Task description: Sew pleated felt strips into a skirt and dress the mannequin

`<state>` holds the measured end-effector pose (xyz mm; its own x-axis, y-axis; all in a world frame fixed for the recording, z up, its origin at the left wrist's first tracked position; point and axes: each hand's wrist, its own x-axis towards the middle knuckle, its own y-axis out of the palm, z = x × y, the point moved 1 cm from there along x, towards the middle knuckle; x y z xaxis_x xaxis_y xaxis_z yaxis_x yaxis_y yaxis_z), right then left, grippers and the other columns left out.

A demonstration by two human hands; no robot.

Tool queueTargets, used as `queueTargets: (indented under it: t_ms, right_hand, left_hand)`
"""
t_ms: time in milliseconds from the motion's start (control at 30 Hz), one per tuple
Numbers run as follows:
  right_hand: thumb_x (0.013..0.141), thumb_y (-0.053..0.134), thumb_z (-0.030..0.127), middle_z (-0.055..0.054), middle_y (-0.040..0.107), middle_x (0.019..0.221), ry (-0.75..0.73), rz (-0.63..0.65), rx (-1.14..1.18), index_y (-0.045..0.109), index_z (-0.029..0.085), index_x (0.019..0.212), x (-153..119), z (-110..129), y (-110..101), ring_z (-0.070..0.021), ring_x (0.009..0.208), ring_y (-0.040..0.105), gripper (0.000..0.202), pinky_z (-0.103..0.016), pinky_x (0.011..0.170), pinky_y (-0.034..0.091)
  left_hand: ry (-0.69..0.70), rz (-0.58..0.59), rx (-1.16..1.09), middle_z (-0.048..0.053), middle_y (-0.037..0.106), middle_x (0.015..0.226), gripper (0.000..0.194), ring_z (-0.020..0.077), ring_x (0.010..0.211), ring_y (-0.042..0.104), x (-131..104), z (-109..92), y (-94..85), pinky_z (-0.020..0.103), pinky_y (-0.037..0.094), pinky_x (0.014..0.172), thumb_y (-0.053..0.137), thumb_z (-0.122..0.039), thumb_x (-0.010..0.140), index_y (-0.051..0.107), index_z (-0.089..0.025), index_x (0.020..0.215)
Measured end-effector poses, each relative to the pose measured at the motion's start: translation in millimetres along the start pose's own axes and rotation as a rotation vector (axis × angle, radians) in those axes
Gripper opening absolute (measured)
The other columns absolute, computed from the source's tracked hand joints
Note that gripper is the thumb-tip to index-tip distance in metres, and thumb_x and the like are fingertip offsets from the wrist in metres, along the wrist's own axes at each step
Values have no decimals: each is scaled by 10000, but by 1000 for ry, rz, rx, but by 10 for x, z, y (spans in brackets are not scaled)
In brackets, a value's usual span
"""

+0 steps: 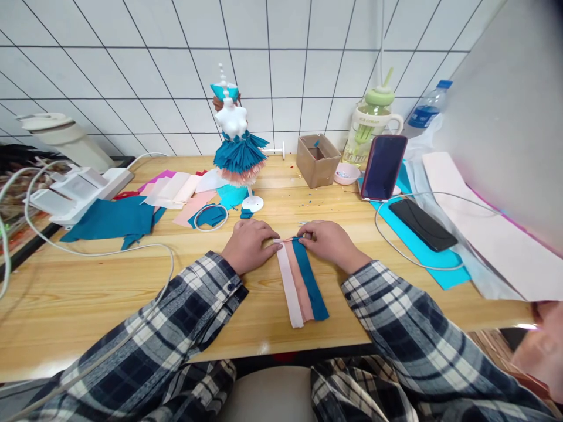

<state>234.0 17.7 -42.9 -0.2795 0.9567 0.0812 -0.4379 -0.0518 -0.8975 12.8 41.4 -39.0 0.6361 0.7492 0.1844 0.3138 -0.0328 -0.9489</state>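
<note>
- Three overlapping strips (301,281), whitish, pink and teal, are pinched at their far corners by the left hand (250,246) and right hand (329,241).
- A white dress form (231,119) is dressed in a teal pleated skirt (237,153).
- A teal scrap (112,218) is laid leftward.
- A cardboard box (317,167) is set beside a pink bowl (347,174).
- A phone (382,167) is propped upright.

We see three strips (301,284) of matt, paper-like material. Our table (272,206) looks like smooth wood, a little glossy. The box (317,171) seems of dull cardboard, the mannequin (231,121) of smooth plastic, our sleeves (185,305) of matt cloth.
</note>
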Motion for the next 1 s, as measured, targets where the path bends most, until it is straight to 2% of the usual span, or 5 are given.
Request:
queueTargets:
  t_ms: [367, 500, 600, 833, 1000]
  right_hand:
    - [839, 615, 251, 8, 701, 821, 21, -20, 18, 702, 241, 851, 6, 26, 31, -141, 733, 589, 88, -248, 611, 349]
    - [835, 636, 270, 6, 699, 804, 11, -41, 59, 712, 247, 899, 14, -11, 52, -144, 727, 590, 103, -249, 618, 356]
    - [839, 647, 319, 9, 698, 784, 14, -60, 178, 713, 242, 968, 20, -77, 58, -132, 689, 589, 164, -242, 620, 382]
    - [838, 623, 294, 12, 708, 770, 74, -155, 286, 726, 232, 930, 27, -199, 1, -120, 659, 583, 151, -236, 621, 411]
    - [825, 645, 300, -3, 696, 850, 20, -84, 178, 719, 240, 968, 13, -154, 32, -143, 758, 603, 172, -258, 671, 424]
  left_hand:
    - [-20, -32, 8, 36, 723, 893, 179, 238, 936, 601, 2, 7, -2, 446, 317, 901, 576, -328, 862, 713, -224, 812]
    - [-43, -70, -17, 44, 720, 923, 215, 248, 952, 605, 16, 35, 3, 433, 361, 894, 592, -394, 854, 718, -228, 909]
    - [-56, -145, -70, 55, 722, 906, 282, 230, 911, 620, 11, 173, -89, 385, 417, 857, 575, -430, 860, 721, -204, 948]
    - [-162, -297, 20, 42, 721, 819, 261, 211, 812, 624, -197, 775, -590, 348, 453, 798, 580, -418, 843, 722, -199, 821]
    - [-112, -245, -66, 46, 722, 839, 280, 208, 839, 626, -219, 704, -465, 345, 460, 815, 563, -433, 847, 722, -203, 825]
